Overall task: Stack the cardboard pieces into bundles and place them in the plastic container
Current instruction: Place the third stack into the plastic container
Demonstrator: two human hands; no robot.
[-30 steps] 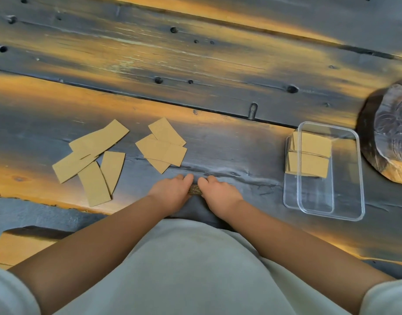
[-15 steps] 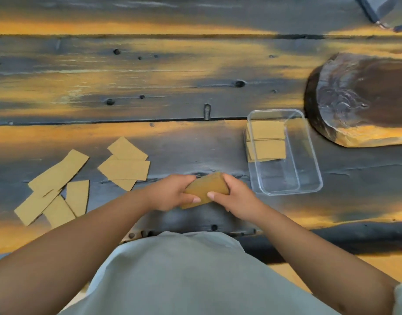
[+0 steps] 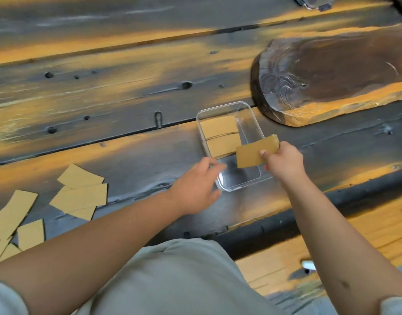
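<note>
bench (image 3: pixel 131 92): rough dark planks, knotted, bearing everything.
slab (image 3: pixel 331 71): dark carved wood, well clear of the work.
container (image 3: pixel 252 178): clear thin plastic; left hand (image 3: pixel 195 187), fingers loosely spread, touches its near corner, likely steadying it.
loose pieces (image 3: pixel 81 196): flat tan cardboard, not yet stacked.
bundle (image 3: pixel 255 150): right hand (image 3: pixel 284 160) pinches it over the container beside two stored bundles (image 3: pixel 221 135).

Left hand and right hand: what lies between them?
In the head view, the near, bare part of the plastic container lies between left hand and right hand.
</note>
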